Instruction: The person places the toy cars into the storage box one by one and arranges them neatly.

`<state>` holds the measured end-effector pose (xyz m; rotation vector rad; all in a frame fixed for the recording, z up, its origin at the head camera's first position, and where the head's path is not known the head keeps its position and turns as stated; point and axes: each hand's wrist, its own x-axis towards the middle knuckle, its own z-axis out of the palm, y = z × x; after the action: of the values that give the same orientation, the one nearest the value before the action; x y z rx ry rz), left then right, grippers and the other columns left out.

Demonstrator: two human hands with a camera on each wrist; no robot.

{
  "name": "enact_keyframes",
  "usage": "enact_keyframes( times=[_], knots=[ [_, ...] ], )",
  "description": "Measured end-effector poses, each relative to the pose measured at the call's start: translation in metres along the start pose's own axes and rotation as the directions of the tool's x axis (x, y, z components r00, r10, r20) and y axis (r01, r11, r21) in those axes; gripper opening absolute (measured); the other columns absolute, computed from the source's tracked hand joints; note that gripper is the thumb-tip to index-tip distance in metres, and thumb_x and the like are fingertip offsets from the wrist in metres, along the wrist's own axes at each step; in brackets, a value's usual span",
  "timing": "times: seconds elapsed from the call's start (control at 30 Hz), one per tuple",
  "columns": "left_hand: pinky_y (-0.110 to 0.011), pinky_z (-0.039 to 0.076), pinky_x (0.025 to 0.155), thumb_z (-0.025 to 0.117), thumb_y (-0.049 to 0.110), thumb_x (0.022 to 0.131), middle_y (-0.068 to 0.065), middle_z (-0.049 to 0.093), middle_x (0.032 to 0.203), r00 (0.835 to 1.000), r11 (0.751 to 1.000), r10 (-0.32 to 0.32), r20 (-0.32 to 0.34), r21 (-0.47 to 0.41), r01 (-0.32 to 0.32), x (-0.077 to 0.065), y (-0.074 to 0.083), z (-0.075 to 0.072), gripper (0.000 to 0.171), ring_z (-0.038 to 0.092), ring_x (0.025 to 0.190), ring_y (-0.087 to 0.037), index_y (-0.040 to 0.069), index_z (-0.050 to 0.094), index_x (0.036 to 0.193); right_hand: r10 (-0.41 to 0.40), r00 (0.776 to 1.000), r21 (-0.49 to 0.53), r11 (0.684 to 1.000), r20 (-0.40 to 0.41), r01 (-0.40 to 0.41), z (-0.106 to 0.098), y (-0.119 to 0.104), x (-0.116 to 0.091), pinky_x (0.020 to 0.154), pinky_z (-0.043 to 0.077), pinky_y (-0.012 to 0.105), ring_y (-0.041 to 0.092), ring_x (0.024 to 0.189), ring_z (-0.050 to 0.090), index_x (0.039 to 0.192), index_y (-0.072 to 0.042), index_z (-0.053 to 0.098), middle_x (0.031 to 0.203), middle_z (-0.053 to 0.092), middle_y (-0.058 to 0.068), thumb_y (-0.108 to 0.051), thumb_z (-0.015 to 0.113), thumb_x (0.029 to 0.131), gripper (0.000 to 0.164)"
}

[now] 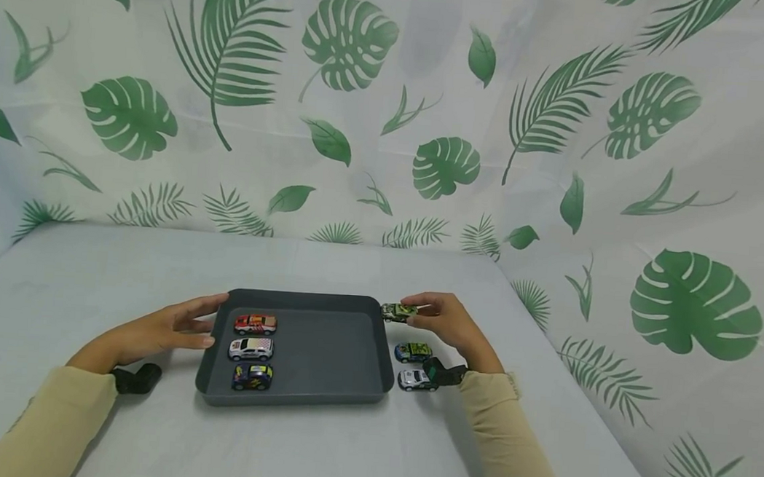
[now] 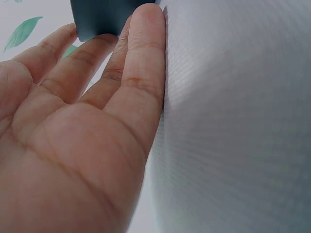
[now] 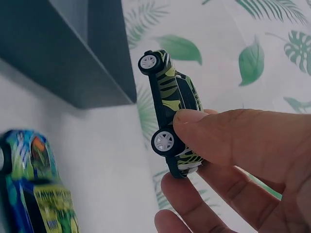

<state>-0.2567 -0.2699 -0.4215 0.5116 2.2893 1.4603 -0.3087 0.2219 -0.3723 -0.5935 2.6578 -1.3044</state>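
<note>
My right hand (image 1: pixel 450 321) pinches a green-and-black toy car (image 3: pixel 171 109) between thumb and fingers, just off the right rim of a dark grey tray (image 1: pixel 323 348). At the tray's left side, my left hand (image 1: pixel 159 333) touches the edge with its fingers fairly straight. Inside the tray, along its left side, a red-and-orange toy car (image 1: pixel 255 324), a white toy car (image 1: pixel 250 349) and a dark blue-and-yellow toy car (image 1: pixel 252 376) stand in a column. Below my right hand, a blue-and-green toy car (image 1: pixel 413 352) and a silver toy car (image 1: pixel 416 380) sit on the table.
A white cloth covers the table (image 1: pixel 290 444). Behind it and to the right hangs a pale sheet (image 1: pixel 390 108) printed with green leaves. Each wrist wears a black strap; the right one (image 1: pixel 446 372) partly overlaps the silver car in the head view.
</note>
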Motion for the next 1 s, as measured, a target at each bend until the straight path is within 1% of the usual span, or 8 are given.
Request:
enact_keyframes(
  times=[0.23,0.47,0.67,0.8,1.0],
  knots=[
    [-0.076,0.036,0.114,0.075,0.02,0.104,-0.036,0.019,0.173,1.0,1.0,0.0,0.001,-0.009,0.0,-0.002,0.001,0.001,0.094,0.031,0.152,-0.063,-0.001,0.014,0.172,-0.007,1.0,-0.018,1.0,0.02,0.007,0.01,-0.004,0.004,0.101,0.057,0.057,0.044,0.124,0.066,0.134,0.004,0.073,0.14,0.068,0.024,-0.003,0.073,0.102,0.033],
    [-0.075,0.037,0.114,0.075,0.02,0.104,-0.035,0.021,0.173,1.0,1.0,0.002,0.001,-0.008,-0.002,-0.002,0.0,0.0,0.093,0.032,0.152,-0.062,0.0,0.015,0.172,-0.027,0.999,-0.023,0.999,0.037,0.027,0.016,-0.012,0.004,0.1,0.057,0.057,0.044,0.123,0.066,0.133,0.003,0.074,0.14,0.068,0.024,-0.004,0.074,0.101,0.033],
    [-0.075,0.036,0.114,0.075,0.02,0.104,-0.035,0.02,0.173,1.0,1.0,0.008,0.003,-0.012,-0.008,-0.001,-0.001,-0.001,0.093,0.032,0.152,-0.063,0.0,0.015,0.172,-0.019,0.999,-0.022,1.0,0.036,0.02,0.021,-0.018,0.008,0.099,0.057,0.058,0.043,0.123,0.067,0.133,0.001,0.075,0.141,0.068,0.022,-0.004,0.074,0.101,0.033],
    [-0.075,0.036,0.115,0.075,0.02,0.104,-0.035,0.02,0.173,1.0,1.0,0.006,0.002,-0.015,-0.006,-0.001,-0.001,-0.001,0.093,0.031,0.152,-0.062,0.0,0.015,0.172,-0.026,0.999,-0.015,1.0,0.042,0.026,0.025,-0.02,0.011,0.098,0.058,0.057,0.041,0.121,0.069,0.134,0.002,0.074,0.141,0.068,0.023,-0.004,0.074,0.1,0.034],
    [-0.075,0.035,0.115,0.076,0.019,0.104,-0.035,0.02,0.173,1.0,1.0,0.002,0.0,-0.018,-0.002,-0.001,-0.001,-0.001,0.093,0.031,0.153,-0.062,0.0,0.016,0.172,-0.03,0.998,0.028,0.999,0.058,0.029,0.032,-0.022,0.015,0.1,0.058,0.055,0.039,0.122,0.069,0.135,0.002,0.074,0.14,0.069,0.022,-0.005,0.075,0.101,0.035]
  ],
)
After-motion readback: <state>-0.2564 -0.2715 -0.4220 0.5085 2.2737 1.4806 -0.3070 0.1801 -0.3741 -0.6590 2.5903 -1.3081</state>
